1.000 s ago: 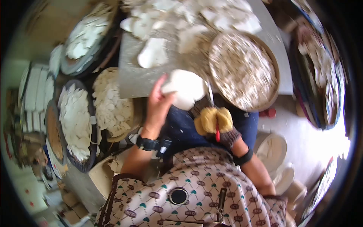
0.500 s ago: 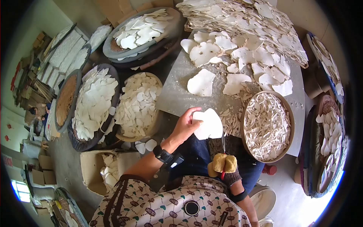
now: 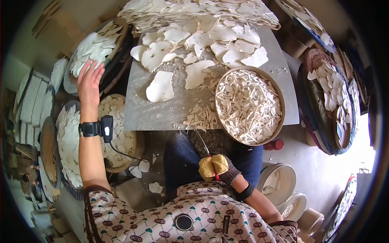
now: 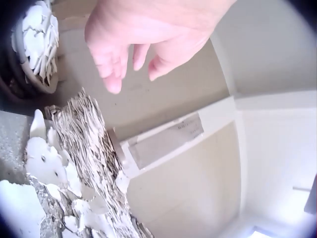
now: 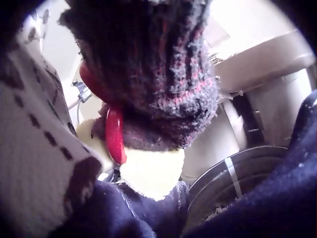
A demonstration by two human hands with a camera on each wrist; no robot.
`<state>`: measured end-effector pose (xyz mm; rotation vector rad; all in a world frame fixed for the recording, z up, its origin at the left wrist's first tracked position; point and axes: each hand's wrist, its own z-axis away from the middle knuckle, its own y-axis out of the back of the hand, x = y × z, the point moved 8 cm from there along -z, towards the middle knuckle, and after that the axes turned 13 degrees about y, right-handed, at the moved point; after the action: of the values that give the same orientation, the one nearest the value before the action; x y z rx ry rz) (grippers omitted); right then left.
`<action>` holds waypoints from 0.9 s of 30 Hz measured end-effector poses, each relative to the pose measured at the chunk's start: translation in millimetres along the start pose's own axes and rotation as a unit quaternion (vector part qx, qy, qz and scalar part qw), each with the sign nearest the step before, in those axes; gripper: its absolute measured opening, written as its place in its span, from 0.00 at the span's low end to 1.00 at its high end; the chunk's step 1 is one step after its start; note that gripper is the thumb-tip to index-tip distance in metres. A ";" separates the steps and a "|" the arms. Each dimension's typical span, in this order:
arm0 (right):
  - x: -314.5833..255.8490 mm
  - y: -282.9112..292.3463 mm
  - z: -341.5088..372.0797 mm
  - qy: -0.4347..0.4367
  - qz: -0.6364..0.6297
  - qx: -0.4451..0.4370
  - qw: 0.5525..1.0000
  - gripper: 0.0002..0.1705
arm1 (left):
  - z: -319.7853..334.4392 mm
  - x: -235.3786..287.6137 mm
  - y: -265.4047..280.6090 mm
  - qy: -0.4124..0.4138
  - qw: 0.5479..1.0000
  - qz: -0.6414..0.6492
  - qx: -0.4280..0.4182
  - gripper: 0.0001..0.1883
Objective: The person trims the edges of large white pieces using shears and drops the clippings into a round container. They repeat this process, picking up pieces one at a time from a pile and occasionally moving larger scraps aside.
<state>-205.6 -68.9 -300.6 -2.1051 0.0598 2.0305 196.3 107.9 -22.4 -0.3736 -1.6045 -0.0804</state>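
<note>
My left hand [image 3: 89, 83] is raised at the left with its fingers spread. In the head view it overlaps the edge of a round tray [image 3: 69, 86] heaped with flat white pieces [image 3: 95, 46]. No piece shows in its fingers, and in the left wrist view the hand [image 4: 148, 29] hangs with loose fingers. Over my lap, my right hand [image 3: 230, 173], in a dark knitted glove with yellow padding [image 3: 212, 166] about the fingers, grips red-handled scissors [image 3: 202, 138]. Their blades point toward the table's front edge. A red handle [image 5: 115, 136] shows beside the glove in the right wrist view.
On the grey table [image 3: 137, 115] lie broad white sheets [image 3: 160, 86], narrow offcuts [image 3: 201, 116] and a round basin [image 3: 282, 117] full of strips. A tall stack of sheets [image 3: 194, 14] stands behind. A tub of small pieces [image 3: 121, 141] is at left, buckets [image 3: 279, 182] at right.
The left hand has let go of the white piece it held by the scissors and moved out left, over the tray. The right hand keeps the scissors over the lap. The head view has shifted.
</note>
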 end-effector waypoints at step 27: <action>2.0 2.8 5.1 -0.026 0.021 -0.018 0.999 0.08 | 54.6 -205.9 -146.5 0.261 0.956 0.006 -0.134 0.15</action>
<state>-211.1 -70.5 -303.1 -2.0888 0.0602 2.1255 106.9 -53.9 -203.1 -0.5232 -1.0662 -0.3607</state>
